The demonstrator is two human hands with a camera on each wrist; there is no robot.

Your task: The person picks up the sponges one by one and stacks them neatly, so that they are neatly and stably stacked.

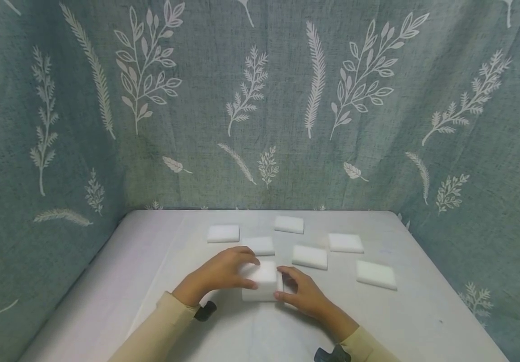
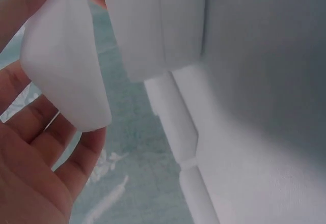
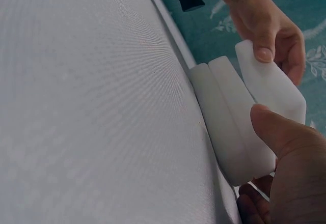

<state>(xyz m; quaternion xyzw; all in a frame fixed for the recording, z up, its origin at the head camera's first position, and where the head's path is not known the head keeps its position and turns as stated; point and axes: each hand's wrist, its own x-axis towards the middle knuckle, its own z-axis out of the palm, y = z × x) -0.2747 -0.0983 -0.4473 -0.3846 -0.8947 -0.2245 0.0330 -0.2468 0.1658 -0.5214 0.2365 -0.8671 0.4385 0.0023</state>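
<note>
My left hand pinches a white sponge block between thumb and fingers. In the right wrist view that sponge is tilted just above a stack of two white sponges, with a narrow wedge-shaped gap between them. The stack lies flat on the table. My right hand grips the stack's right end, its thumb on the near side and its fingers on the far side. In the left wrist view the held sponge stands apart from the stack.
Several more white sponges lie singly behind and to the right, among them one just behind the stack, one at far left and one at right. A white cloth covers the table. Leaf-patterned green curtains surround it.
</note>
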